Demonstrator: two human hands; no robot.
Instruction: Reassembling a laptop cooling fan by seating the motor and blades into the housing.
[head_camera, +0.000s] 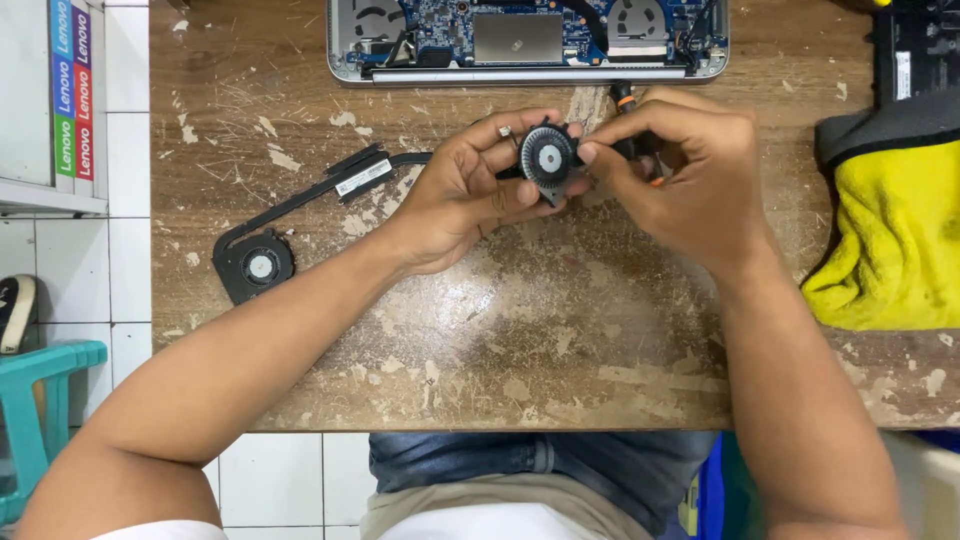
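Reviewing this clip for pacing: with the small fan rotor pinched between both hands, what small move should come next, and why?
Probably a slow turn of the fan rotor to check its blades. The left hand cradles it from below while the right hand pinches its rim, over the worn table; the empty fan housing lies well to the left.

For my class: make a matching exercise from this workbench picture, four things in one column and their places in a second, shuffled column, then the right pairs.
Things:
1. fan rotor
2. fan housing
3. yellow cloth
4. opened laptop

Places:
A. top edge of the table
B. right side of the table
C. between the left hand and right hand
D. left side of the table, on a heat pipe

Pairs: 1-C, 2-D, 3-B, 4-A
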